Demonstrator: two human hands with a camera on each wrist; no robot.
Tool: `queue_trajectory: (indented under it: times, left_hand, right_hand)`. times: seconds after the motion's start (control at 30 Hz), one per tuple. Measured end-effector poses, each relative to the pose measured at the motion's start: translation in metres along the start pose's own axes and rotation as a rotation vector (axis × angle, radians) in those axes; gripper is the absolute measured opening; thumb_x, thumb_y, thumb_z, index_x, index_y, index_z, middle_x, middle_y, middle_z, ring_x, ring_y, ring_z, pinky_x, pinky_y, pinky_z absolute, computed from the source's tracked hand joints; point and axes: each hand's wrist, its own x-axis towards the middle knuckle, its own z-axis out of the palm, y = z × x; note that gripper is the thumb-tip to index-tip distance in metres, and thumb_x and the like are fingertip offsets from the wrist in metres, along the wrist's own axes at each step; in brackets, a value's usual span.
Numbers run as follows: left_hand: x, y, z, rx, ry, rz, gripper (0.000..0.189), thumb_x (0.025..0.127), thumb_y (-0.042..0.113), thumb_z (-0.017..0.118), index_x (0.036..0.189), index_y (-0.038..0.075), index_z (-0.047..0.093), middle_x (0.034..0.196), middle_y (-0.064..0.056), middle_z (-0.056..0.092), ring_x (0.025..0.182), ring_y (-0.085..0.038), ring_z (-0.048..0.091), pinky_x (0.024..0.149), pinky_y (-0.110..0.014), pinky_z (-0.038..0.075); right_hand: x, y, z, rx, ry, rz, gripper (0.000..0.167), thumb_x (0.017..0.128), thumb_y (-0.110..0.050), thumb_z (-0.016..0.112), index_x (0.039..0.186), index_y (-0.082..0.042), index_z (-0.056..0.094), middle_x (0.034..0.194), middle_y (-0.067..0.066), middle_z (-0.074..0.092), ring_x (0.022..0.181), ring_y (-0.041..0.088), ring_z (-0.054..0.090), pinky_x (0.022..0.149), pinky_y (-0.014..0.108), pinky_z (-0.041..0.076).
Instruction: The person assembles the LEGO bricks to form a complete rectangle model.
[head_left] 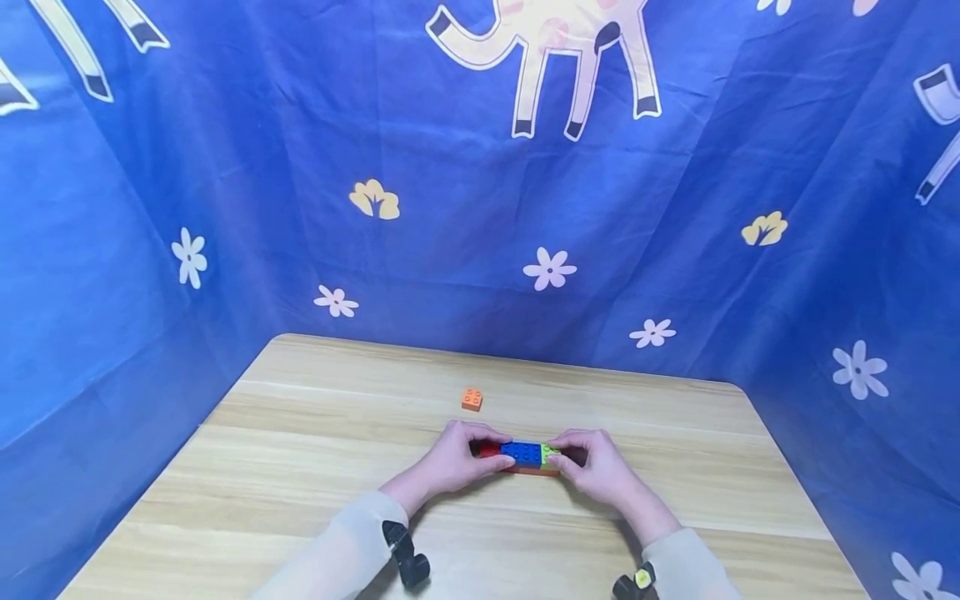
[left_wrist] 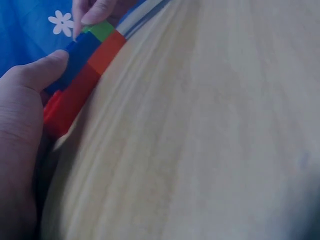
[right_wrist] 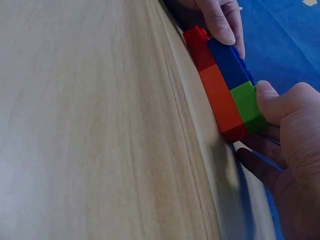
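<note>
Between my hands on the table is a two-layer row of toy building bricks. Its upper layer has a blue brick (head_left: 522,454) beside a short lime green brick (head_left: 551,453). Below them, a red brick (right_wrist: 199,50) and an orange brick (right_wrist: 220,97) lie end to end, the red one jutting out past the blue at the left. My left hand (head_left: 455,458) pinches the blue brick near its left end, thumb on the near side. With thumb and fingers, my right hand (head_left: 600,471) pinches the green brick at the right end. Fingertips partly cover both upper bricks.
A loose, small orange brick (head_left: 472,399) lies behind the row, slightly to the left. The light wooden table (head_left: 337,400) has blue patterned cloth (head_left: 450,275) hanging behind it and at both sides.
</note>
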Motion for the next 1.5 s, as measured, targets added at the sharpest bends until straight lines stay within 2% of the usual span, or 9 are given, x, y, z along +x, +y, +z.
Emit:
queue_trajectory:
  times: [0.23,0.4,0.63,0.73,0.9,1.07,1.2,1.37,1.5]
  left_hand:
    - [0.008,0.002,0.000,-0.065,-0.081,-0.011,0.032,0.089,0.035,0.089,0.115,0.016,0.082,0.103,0.010,0.078,0.090,-0.008,0.069,0.081,-0.028,0.057]
    - [0.013,0.003,-0.006,-0.087,-0.132,-0.015,0.036,0.090,0.033,0.088,0.118,0.011,0.081,0.103,0.008,0.078,0.091,-0.009,0.071,0.084,-0.030,0.058]
    - [0.021,-0.001,-0.024,-0.143,-0.084,-0.024,0.047,0.091,0.030,0.087,0.124,-0.001,0.075,0.117,-0.014,0.077,0.108,-0.025,0.074,0.097,-0.043,0.058]
    - [0.026,-0.006,-0.031,-0.146,-0.040,-0.039,0.049,0.090,0.029,0.089,0.126,-0.001,0.074,0.120,-0.015,0.075,0.112,-0.032,0.073,0.098,-0.044,0.058]
    - [0.037,-0.016,-0.041,-0.081,0.046,-0.047,0.050,0.088,0.028,0.090,0.127,0.001,0.075,0.122,-0.008,0.075,0.110,-0.030,0.073,0.097,-0.044,0.058]
    - [0.045,-0.026,-0.052,-0.001,0.090,-0.062,0.052,0.088,0.029,0.091,0.130,0.004,0.074,0.129,-0.004,0.073,0.117,-0.028,0.070,0.103,-0.047,0.055]
    - [0.049,-0.034,-0.059,0.052,0.082,-0.094,0.058,0.088,0.033,0.090,0.135,0.006,0.072,0.138,-0.008,0.068,0.126,-0.034,0.065,0.108,-0.049,0.051]
    - [0.053,-0.041,-0.063,0.152,0.052,-0.118,0.059,0.091,0.033,0.087,0.138,0.004,0.069,0.139,-0.013,0.067,0.137,-0.036,0.055,0.118,-0.051,0.039]
    - [0.055,-0.044,-0.063,0.186,0.026,-0.106,0.053,0.094,0.030,0.084,0.136,0.002,0.069,0.136,-0.016,0.068,0.133,-0.037,0.058,0.117,-0.050,0.040]
  right_hand:
    - [-0.003,-0.004,-0.006,-0.023,-0.016,0.035,0.016,0.094,-0.019,0.084,0.110,-0.016,0.083,0.103,-0.012,0.077,0.098,0.012,0.072,0.093,0.037,0.057]
    - [-0.005,-0.004,-0.006,-0.016,-0.017,0.059,0.018,0.094,-0.020,0.084,0.112,-0.016,0.083,0.105,-0.010,0.077,0.100,0.012,0.072,0.095,0.036,0.056]
    - [-0.006,0.000,-0.003,-0.015,-0.004,0.046,0.018,0.094,-0.021,0.084,0.112,-0.018,0.083,0.105,-0.014,0.076,0.101,0.010,0.072,0.096,0.037,0.057]
    - [-0.007,0.001,-0.002,-0.024,0.004,0.044,0.018,0.094,-0.021,0.084,0.112,-0.019,0.083,0.106,-0.016,0.076,0.102,0.010,0.072,0.098,0.039,0.056]
    - [-0.007,0.003,-0.001,-0.026,0.008,0.044,0.019,0.094,-0.023,0.084,0.113,-0.018,0.083,0.108,-0.014,0.076,0.104,0.011,0.072,0.100,0.040,0.056]
    - [-0.004,0.002,-0.001,-0.015,0.001,0.042,0.020,0.096,-0.026,0.083,0.114,-0.018,0.083,0.109,-0.011,0.077,0.105,0.013,0.072,0.099,0.040,0.056]
    - [-0.004,0.001,-0.001,-0.002,0.004,0.049,0.021,0.096,-0.027,0.082,0.115,-0.017,0.083,0.109,-0.011,0.077,0.105,0.014,0.072,0.100,0.040,0.056]
    - [-0.004,0.002,0.000,0.012,0.002,0.054,0.022,0.096,-0.026,0.082,0.116,-0.016,0.083,0.109,-0.011,0.077,0.104,0.013,0.072,0.098,0.037,0.056]
    - [-0.004,0.003,0.000,0.029,0.005,0.052,0.023,0.095,-0.025,0.083,0.115,-0.015,0.083,0.108,-0.010,0.077,0.104,0.015,0.072,0.098,0.037,0.057]
